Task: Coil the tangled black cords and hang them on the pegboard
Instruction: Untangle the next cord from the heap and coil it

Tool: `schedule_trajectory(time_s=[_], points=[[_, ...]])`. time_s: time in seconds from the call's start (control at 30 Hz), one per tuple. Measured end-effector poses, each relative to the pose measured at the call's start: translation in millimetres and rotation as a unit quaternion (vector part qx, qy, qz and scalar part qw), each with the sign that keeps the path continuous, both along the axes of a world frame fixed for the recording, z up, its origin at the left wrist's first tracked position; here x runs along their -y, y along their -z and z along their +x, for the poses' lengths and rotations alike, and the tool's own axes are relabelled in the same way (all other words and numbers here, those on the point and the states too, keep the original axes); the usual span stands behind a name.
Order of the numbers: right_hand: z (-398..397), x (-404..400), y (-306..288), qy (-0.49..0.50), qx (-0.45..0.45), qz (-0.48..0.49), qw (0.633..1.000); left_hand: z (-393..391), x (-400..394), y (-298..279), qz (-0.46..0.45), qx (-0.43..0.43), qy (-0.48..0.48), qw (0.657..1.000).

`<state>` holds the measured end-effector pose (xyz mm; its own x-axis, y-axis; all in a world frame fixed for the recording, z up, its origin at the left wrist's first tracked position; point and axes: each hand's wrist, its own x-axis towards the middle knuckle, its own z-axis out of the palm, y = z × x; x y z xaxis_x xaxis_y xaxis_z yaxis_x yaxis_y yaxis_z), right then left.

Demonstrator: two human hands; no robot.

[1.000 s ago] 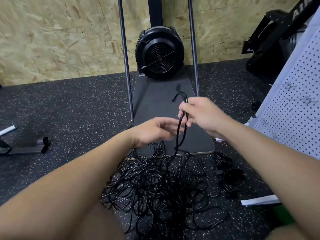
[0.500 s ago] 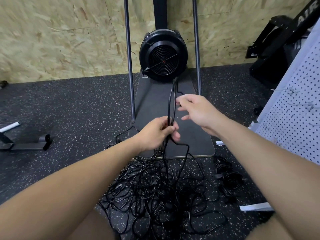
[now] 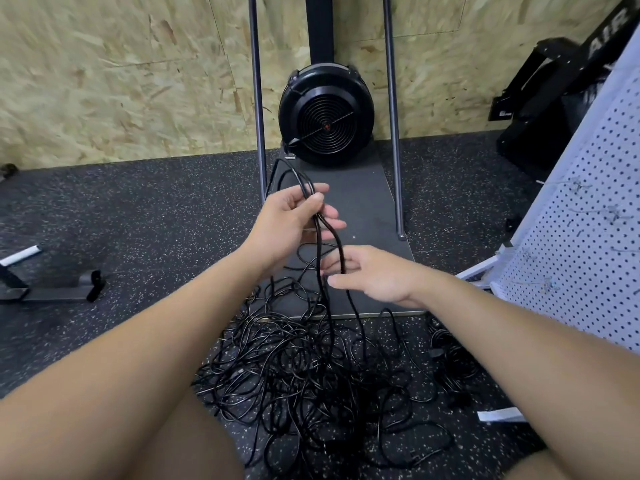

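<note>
A big tangle of black cords (image 3: 311,386) lies on the speckled floor between my forearms. My left hand (image 3: 294,216) is raised over the grey platform and grips a doubled loop of one black cord (image 3: 323,237); the loop arches up and left above the fingers. Both strands drop from that hand into the pile. My right hand (image 3: 374,275) sits lower and nearer, with the strand running between its loosely bent fingers. The white pegboard (image 3: 581,244), with several small hooks on it, leans at the right edge.
A black round fan unit (image 3: 325,116) stands at the back of the grey platform (image 3: 367,209), flanked by two upright metal poles. A smaller bundle of black cord (image 3: 450,362) lies right of the pile. A grey metal foot (image 3: 52,285) lies at left; black equipment fills the far right corner.
My left hand has risen and taken over the cord loop that my right hand held up a second ago. My right hand has dropped down along the strand toward me.
</note>
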<state>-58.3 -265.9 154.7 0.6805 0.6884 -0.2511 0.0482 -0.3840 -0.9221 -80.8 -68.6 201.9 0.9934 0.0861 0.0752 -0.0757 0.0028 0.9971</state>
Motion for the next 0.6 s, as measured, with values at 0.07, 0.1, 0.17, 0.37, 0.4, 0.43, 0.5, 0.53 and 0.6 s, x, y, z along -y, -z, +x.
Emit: schedule_trajectory(time_s=[0.07, 0.1, 0.17, 0.37, 0.4, 0.43, 0.5, 0.53, 0.6], points=[[-7.2, -5.0, 1.1, 0.002, -0.024, 0.009, 1.0, 2.8, -2.2, 3.1, -0.015, -0.009, -0.01, 1.0], [-10.4, -7.6, 1.3, 0.007, -0.035, 0.01, 0.999, 3.9, -3.3, 4.6, -0.025, -0.014, -0.014, 0.999], [-16.2, -12.5, 1.1, 0.026, -0.047, 0.015, 0.998, 5.7, -4.4, 8.4, -0.053, -0.026, -0.023, 0.998], [-25.9, -18.1, -20.5, 0.05, -0.02, 0.027, 0.998, 8.7, -4.8, 8.7, -0.113, -0.073, -0.001, 0.991], [-25.3, -16.8, -29.0, 0.056, -0.003, 0.031, 0.998, 6.7, -6.7, 6.8, -0.107, -0.093, 0.044, 0.989], [-24.3, -14.9, -38.4, 0.066, 0.017, 0.038, 0.997, 3.0, -9.2, 4.7, -0.095, -0.115, 0.108, 0.983], [-19.5, -9.5, -56.6, 0.094, 0.045, 0.069, 0.992, -6.0, -13.9, 3.9, -0.055, -0.131, 0.253, 0.957], [-16.0, -6.3, -64.4, 0.112, 0.049, 0.092, 0.988, -10.1, -15.3, 5.6, -0.032, -0.131, 0.305, 0.943], [-8.0, 0.1, -77.3, 0.151, 0.037, 0.148, 0.977, -17.2, -15.5, 10.8, 0.027, -0.148, 0.347, 0.926]])
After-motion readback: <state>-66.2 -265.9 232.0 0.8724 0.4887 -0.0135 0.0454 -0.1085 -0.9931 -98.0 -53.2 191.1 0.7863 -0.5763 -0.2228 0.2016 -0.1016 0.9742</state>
